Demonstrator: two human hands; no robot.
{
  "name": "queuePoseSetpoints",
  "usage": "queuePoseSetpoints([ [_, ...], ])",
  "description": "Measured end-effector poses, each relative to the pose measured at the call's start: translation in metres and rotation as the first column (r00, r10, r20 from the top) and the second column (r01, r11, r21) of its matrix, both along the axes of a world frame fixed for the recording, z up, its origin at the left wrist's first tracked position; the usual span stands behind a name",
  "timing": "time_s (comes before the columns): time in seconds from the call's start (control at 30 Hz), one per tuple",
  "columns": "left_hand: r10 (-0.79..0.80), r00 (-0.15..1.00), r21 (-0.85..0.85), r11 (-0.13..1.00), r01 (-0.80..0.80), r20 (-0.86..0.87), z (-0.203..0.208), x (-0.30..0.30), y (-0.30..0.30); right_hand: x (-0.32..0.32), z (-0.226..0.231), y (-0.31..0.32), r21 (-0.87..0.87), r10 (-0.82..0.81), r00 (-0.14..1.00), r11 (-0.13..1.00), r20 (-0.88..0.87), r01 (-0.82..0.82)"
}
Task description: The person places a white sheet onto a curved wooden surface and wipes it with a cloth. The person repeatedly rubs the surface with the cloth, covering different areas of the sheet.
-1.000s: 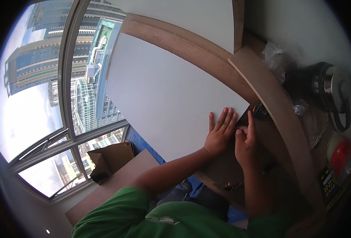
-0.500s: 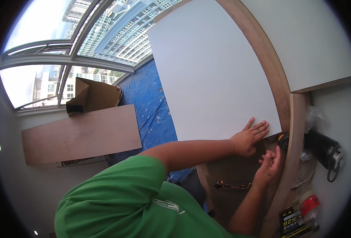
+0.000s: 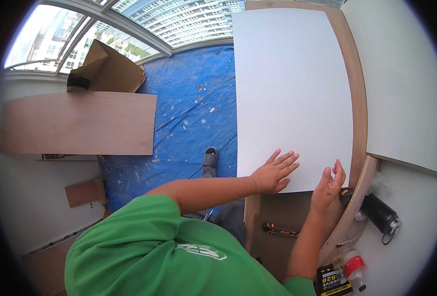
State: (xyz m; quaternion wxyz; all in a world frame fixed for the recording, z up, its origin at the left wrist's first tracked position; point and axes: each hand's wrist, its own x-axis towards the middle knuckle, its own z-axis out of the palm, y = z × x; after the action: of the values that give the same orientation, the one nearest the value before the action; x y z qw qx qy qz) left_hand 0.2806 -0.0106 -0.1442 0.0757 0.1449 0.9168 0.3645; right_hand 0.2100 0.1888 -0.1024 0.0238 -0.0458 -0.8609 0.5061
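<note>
A large white sheet [image 3: 297, 89] lies over a wooden board, with a brown strip of wood [image 3: 354, 74] bare along its right side. My left hand [image 3: 276, 173] is open, fingers spread, over the near part of the sheet; whether the palm presses on it I cannot tell. By the sheet's near right corner my right hand [image 3: 330, 188] is raised and holds nothing, its fingers apart and slightly bent. Beside that wrist sits a black and orange tape measure [image 3: 346, 196]. An orange and black utility knife [image 3: 280, 230] rests on the brown surface below the sheet's near edge.
A wooden ledge [image 3: 349, 217] runs along the right, with a black flask [image 3: 381, 215], a red-labelled plastic bottle [image 3: 354, 269] and a black and yellow box [image 3: 333, 281] beyond it. Blue floor covering [image 3: 193, 108], a plywood panel [image 3: 80, 123] and a cardboard box [image 3: 107, 69] are at left.
My left hand has moved from the sheet's near right corner leftward across it. My right hand has risen beside the corner, its fingers more upright. The view has shifted.
</note>
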Motion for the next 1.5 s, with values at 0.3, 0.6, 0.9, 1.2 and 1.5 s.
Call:
queuePoseSetpoints([
  [0.3,0.266,0.963,-0.013,0.964,-0.266,0.040,0.054,0.101,-0.147,0.050,0.033,-0.069,0.025,0.157,0.958,0.985,0.239,-0.168],
  [0.6,0.397,0.883,0.269,0.848,-0.457,0.250,0.078,0.125,-0.263,0.068,0.063,-0.122,0.142,0.160,0.948,0.969,0.276,-0.204],
  [0.9,0.305,0.848,0.389,0.786,-0.481,0.433,0.084,0.094,-0.437,0.141,0.066,-0.200,0.349,-0.016,0.873,0.920,0.487,-0.178],
  [1.2,0.256,0.902,0.364,0.850,-0.381,0.347,0.116,0.014,-0.529,0.248,0.028,-0.246,0.224,-0.085,0.575,0.959,0.814,-0.176],
  [1.5,-0.144,0.874,0.368,0.929,-0.043,0.464,0.144,-0.076,-0.486,0.227,0.000,-0.275,0.205,-0.128,0.597,0.977,0.792,-0.063],
])
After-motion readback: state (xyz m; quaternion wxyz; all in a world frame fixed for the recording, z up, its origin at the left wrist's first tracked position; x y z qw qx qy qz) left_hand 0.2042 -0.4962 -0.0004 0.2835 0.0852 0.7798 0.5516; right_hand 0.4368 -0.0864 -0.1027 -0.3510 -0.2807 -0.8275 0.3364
